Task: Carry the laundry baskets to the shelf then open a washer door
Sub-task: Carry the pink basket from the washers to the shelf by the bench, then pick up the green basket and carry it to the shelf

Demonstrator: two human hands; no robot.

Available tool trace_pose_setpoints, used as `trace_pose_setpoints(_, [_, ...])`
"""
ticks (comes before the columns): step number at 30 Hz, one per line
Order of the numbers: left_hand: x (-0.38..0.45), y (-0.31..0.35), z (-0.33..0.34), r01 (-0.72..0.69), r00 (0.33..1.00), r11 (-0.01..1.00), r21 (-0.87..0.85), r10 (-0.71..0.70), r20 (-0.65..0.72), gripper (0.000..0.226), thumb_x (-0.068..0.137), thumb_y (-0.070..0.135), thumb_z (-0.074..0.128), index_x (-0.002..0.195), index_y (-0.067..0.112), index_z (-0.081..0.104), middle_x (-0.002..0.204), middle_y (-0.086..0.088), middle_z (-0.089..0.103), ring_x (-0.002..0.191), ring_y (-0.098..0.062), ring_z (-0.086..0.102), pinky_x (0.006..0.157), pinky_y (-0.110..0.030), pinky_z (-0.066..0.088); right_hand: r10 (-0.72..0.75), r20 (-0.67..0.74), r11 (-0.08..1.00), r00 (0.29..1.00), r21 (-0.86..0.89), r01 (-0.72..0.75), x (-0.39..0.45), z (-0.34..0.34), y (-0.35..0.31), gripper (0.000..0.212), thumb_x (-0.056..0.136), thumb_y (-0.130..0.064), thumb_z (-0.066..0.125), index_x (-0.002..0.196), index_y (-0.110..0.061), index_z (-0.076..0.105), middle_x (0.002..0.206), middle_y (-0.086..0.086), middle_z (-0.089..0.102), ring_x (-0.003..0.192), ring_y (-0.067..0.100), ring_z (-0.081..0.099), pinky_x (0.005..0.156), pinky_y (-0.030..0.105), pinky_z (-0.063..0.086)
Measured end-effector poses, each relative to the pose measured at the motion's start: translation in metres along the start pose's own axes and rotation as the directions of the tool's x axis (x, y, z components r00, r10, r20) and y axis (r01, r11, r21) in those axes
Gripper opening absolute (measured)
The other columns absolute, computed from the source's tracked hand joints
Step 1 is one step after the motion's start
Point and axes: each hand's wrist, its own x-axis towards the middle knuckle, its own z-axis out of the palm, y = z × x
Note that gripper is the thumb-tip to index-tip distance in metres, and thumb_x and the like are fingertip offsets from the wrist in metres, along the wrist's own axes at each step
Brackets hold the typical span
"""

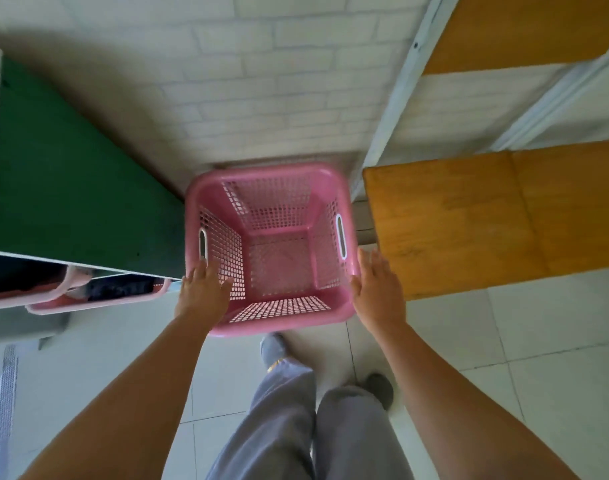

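An empty pink perforated laundry basket stands upright on the tiled floor against the white brick wall, seen from above. My left hand rests over the basket's near left rim, fingers spread, just below the left handle slot. My right hand lies flat against the outside of the right rim, fingers straight. Neither hand is closed around the basket. No washer is in view.
A green cabinet stands to the left, with more pink baskets holding dark clothes below it. A white metal shelf with orange wooden boards is on the right. My legs and grey shoes are below the basket.
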Motion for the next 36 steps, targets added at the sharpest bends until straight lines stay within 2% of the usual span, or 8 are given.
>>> trace_pose_setpoints(4, [-0.036, 0.036, -0.007, -0.118, 0.992, 0.99, 0.08, 0.121, -0.034, 0.046, 0.095, 0.033, 0.045, 0.133, 0.008, 0.041, 0.143, -0.016, 0.044, 0.131, -0.036, 0.044, 0.11, -0.052, 0.034, 0.051, 0.041, 0.997, 0.998, 0.06, -0.054, -0.045, -0.027, 0.033, 0.059, 0.1, -0.035, 0.035, 0.153, -0.018, 0.015, 0.159, 0.014, 0.02, 0.146, 0.032, 0.021, 0.116, 0.046, 0.026])
trace_pose_setpoints(9, [-0.092, 0.118, -0.001, -0.292, 0.954, 0.945, 0.147, 0.298, -0.019, 0.051, 0.097, 0.029, 0.045, 0.141, 0.004, 0.039, 0.144, -0.022, 0.042, 0.13, -0.043, 0.042, 0.11, -0.051, 0.03, 0.152, -0.006, 0.984, 0.988, 0.091, -0.151, -0.127, -0.058, 0.106, 0.057, 0.1, -0.035, 0.037, 0.151, -0.015, 0.022, 0.156, 0.013, 0.028, 0.142, 0.03, 0.03, 0.111, 0.045, 0.029])
trace_pose_setpoints(17, [-0.21, 0.248, 0.054, -0.608, 0.789, 0.74, 0.288, 0.602, 0.12, 0.039, 0.095, 0.022, 0.043, 0.126, 0.0, 0.05, 0.126, -0.022, 0.058, 0.113, -0.04, 0.055, 0.099, -0.047, 0.041, 0.394, -0.03, 0.912, 0.918, 0.139, -0.387, -0.302, -0.065, 0.257, 0.055, 0.102, -0.038, 0.028, 0.152, -0.017, 0.019, 0.16, 0.008, 0.019, 0.144, 0.026, 0.027, 0.115, 0.044, 0.026])
trace_pose_setpoints(19, [-0.241, 0.283, 0.069, -0.645, 0.759, 0.712, 0.277, 0.637, 0.132, 0.039, 0.096, 0.022, 0.04, 0.128, 0.001, 0.049, 0.127, -0.019, 0.056, 0.114, -0.04, 0.054, 0.096, -0.046, 0.041, 0.461, -0.048, 0.875, 0.886, 0.191, -0.445, -0.34, -0.066, 0.289, 0.054, 0.102, -0.039, 0.027, 0.152, -0.016, 0.022, 0.159, 0.009, 0.021, 0.143, 0.026, 0.029, 0.115, 0.043, 0.026])
trace_pose_setpoints(22, [-0.272, 0.328, 0.096, -0.712, 0.696, 0.626, 0.317, 0.688, 0.204, 0.058, 0.094, 0.035, 0.019, 0.133, 0.003, 0.047, 0.135, -0.02, 0.051, 0.121, -0.039, 0.051, 0.098, -0.048, 0.043, 0.539, -0.065, 0.824, 0.84, 0.248, -0.51, -0.386, -0.065, 0.328, 0.054, 0.102, -0.038, 0.026, 0.151, -0.015, 0.024, 0.158, 0.009, 0.023, 0.142, 0.026, 0.031, 0.114, 0.042, 0.028])
trace_pose_setpoints(25, [-0.3, 0.372, 0.121, -0.732, 0.679, 0.619, 0.286, 0.702, 0.217, 0.043, 0.099, 0.03, 0.036, 0.133, 0.005, 0.046, 0.129, -0.021, 0.056, 0.117, -0.038, 0.054, 0.097, -0.047, 0.046, 0.629, -0.042, 0.752, 0.777, 0.288, -0.593, -0.423, -0.059, 0.362, 0.054, 0.103, -0.038, 0.025, 0.151, -0.015, 0.024, 0.159, 0.009, 0.022, 0.142, 0.026, 0.031, 0.113, 0.041, 0.03])
trace_pose_setpoints(30, [-0.328, 0.442, 0.157, -0.809, 0.577, 0.487, 0.33, 0.766, 0.284, 0.064, 0.095, 0.054, 0.024, 0.141, 0.013, 0.042, 0.139, -0.009, 0.055, 0.126, -0.026, 0.054, 0.109, -0.039, 0.041, 0.754, 0.01, 0.598, 0.657, 0.405, -0.692, -0.458, -0.05, 0.409, 0.053, 0.102, -0.039, 0.026, 0.15, -0.016, 0.027, 0.158, 0.008, 0.024, 0.143, 0.025, 0.031, 0.115, 0.039, 0.029])
trace_pose_setpoints(36, [-0.332, 0.551, 0.201, -0.848, 0.525, 0.431, 0.309, 0.764, 0.375, 0.053, 0.1, 0.044, 0.033, 0.143, 0.014, 0.04, 0.145, -0.01, 0.048, 0.133, -0.028, 0.046, 0.11, -0.041, 0.037, 0.838, 0.068, 0.456, 0.541, 0.455, -0.764, -0.461, -0.054, 0.486, 0.054, 0.102, -0.04, 0.025, 0.151, -0.016, 0.025, 0.159, 0.007, 0.023, 0.144, 0.024, 0.029, 0.116, 0.04, 0.029])
